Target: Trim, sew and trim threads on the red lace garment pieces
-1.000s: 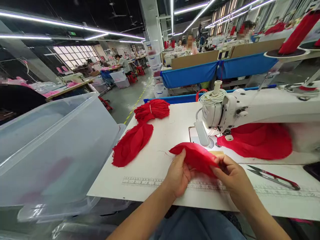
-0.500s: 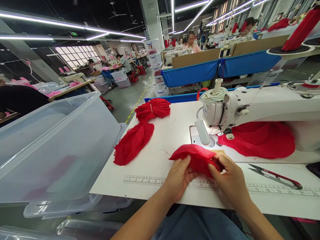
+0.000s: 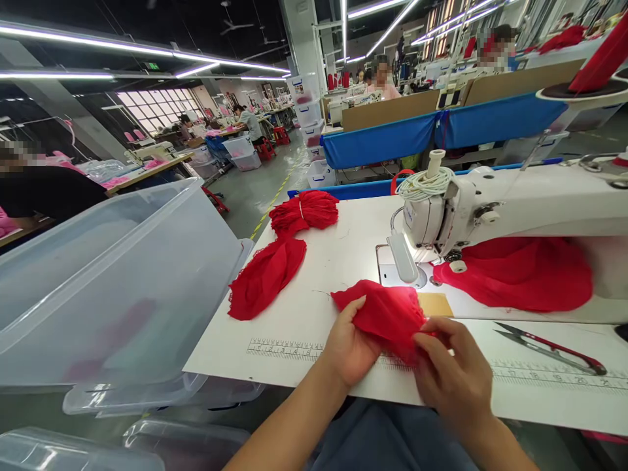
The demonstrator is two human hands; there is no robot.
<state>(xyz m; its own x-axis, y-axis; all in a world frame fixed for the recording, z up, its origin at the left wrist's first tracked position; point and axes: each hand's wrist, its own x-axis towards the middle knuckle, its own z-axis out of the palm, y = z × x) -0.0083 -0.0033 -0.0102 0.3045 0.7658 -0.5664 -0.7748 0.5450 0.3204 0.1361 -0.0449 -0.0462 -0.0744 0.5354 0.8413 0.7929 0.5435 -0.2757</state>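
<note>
One red cloth (image 3: 387,317) between fingers (image 3: 447,328)

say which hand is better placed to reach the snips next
Probably the right hand: the snips lie on its side, nearer to it than to the left hand. Both hold the red cloth, so the right would likely need to let go first.

From my end I see the red cloth (image 3: 385,314) flatter than a second ago: its curved fold has spread out, and a frilled edge shows along its right side. The right hand (image 3: 454,373) has turned and dropped lower, blurred, fingers curled at that edge. The left hand (image 3: 350,350) now has its fingers mostly hidden beneath the cloth. The tan patch (image 3: 436,305), largely covered before, lies exposed. My view has swung slightly left.
</note>
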